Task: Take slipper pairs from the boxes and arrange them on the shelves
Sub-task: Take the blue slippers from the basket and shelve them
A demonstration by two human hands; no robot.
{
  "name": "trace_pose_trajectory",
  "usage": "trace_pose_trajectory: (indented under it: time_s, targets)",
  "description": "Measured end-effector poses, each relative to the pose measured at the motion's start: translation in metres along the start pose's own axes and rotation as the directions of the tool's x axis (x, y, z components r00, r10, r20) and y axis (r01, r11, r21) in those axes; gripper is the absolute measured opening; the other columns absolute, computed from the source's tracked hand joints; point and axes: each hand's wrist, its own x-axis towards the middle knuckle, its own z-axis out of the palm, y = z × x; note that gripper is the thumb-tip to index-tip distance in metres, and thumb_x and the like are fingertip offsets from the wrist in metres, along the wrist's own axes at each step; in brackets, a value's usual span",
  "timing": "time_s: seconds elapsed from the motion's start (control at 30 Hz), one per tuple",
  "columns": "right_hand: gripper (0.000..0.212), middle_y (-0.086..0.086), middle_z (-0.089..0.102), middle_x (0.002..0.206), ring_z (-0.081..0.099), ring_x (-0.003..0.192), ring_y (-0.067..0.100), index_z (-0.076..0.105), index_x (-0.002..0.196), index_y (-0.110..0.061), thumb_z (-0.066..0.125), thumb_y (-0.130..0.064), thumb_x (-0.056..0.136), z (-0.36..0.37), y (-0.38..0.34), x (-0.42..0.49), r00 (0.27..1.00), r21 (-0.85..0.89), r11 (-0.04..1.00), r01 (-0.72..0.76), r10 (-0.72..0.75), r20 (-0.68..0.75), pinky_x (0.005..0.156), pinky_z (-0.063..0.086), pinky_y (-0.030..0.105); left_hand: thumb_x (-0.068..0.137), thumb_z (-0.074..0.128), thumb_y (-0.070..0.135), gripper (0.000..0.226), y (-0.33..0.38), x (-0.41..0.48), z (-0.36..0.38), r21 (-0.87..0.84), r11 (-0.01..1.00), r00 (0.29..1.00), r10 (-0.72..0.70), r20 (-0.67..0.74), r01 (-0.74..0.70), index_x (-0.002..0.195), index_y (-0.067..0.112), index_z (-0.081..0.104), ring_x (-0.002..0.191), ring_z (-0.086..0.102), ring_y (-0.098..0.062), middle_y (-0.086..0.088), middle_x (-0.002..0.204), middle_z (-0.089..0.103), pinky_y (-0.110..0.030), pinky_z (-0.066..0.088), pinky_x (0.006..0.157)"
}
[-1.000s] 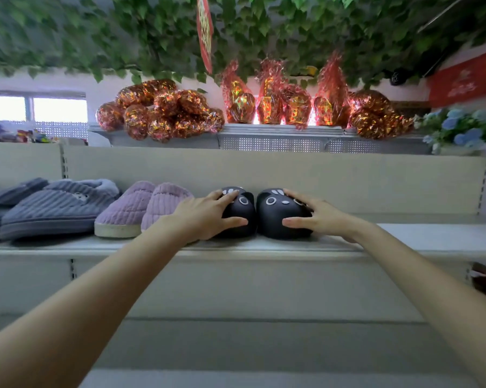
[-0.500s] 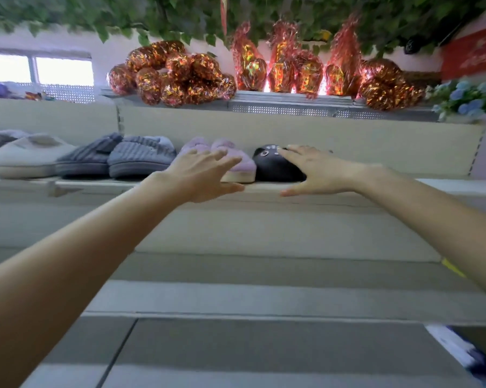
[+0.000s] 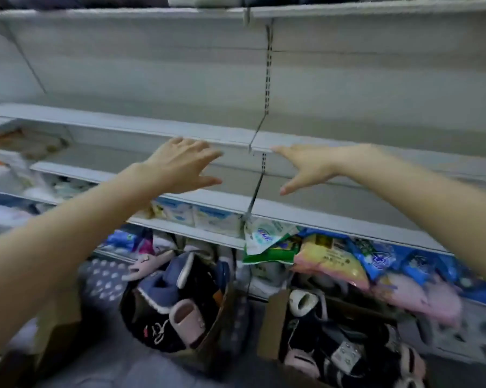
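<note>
The left hand [image 3: 181, 165] and right hand [image 3: 306, 166] are held with fingers spread, gripping nothing, before flat grey shelves [image 3: 141, 127]. Soft, rounded slippers [image 3: 166, 287] are piled in two cardboard boxes [image 3: 271, 326] below.

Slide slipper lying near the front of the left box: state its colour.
Pale pink. The slide slipper shows best in the head view, the only one.

The left box [image 3: 219, 315] and right box [image 3: 272, 323], side by side before the shelves [image 3: 124, 121], hold slippers [image 3: 184, 320]; packets [image 3: 328, 261] lie behind them.
</note>
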Motion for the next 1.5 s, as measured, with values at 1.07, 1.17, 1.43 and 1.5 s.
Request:
trace_pose_trajectory:
  time_s: [1.07, 1.17, 1.43, 1.5]
  targets:
    - [0.081, 0.013, 0.036, 0.148, 0.040, 0.133, 0.028, 0.023, 0.149, -0.015, 0.063, -0.048, 0.086, 0.363, -0.221, 0.301, 0.805, 0.730, 0.385, -0.565, 0.066, 0.589, 0.109, 0.037, 0.041, 0.096, 0.029, 0.059, 0.067, -0.132, -0.162, 0.417, -0.207, 0.851, 0.584, -0.136, 0.800, 0.483, 0.153, 0.030, 0.009, 0.144, 0.024, -0.020, 0.001, 0.160, 0.014, -0.036, 0.018, 0.115]
    - [0.077, 0.012, 0.039, 0.145, 0.044, 0.128, 0.025, 0.026, 0.148, -0.016, 0.063, -0.044, 0.087, 0.391, -0.242, 0.315, 0.746, 0.720, 0.195, -0.666, 0.148, 0.650, 0.106, 0.040, 0.039, 0.094, 0.021, 0.066, 0.071, -0.146, -0.169, 0.467, -0.280, 0.834, 0.577, -0.056, 0.815, 0.476, 0.154, 0.029, 0.009, 0.143, 0.026, -0.022, 0.000, 0.161, 0.012, -0.035, 0.019, 0.115]
    - [0.075, 0.007, 0.038, 0.148, 0.040, 0.132, 0.023, 0.033, 0.145, -0.014, 0.068, -0.039, 0.084, 0.448, -0.291, 0.398, 0.620, 0.760, -0.136, -0.636, 0.497, 0.607, 0.096, 0.036, 0.027, 0.095, 0.034, 0.058, 0.066, -0.218, -0.160, 0.595, -0.424, 0.625, 0.540, 0.005, 0.842, 0.655, 0.152, 0.030, 0.016, 0.142, 0.028, -0.023, 0.001, 0.159, 0.018, -0.039, 0.028, 0.113]
    - [0.078, 0.006, 0.038, 0.148, 0.040, 0.133, 0.022, 0.034, 0.145, -0.014, 0.070, -0.042, 0.082, 0.464, -0.295, 0.422, 0.592, 0.793, -0.176, -0.583, 0.576, 0.564, 0.103, 0.037, 0.031, 0.094, 0.036, 0.057, 0.066, -0.223, -0.158, 0.623, -0.472, 0.572, 0.553, 0.039, 0.832, 0.670, 0.152, 0.030, 0.017, 0.142, 0.029, -0.021, 0.001, 0.158, 0.019, -0.039, 0.027, 0.114]
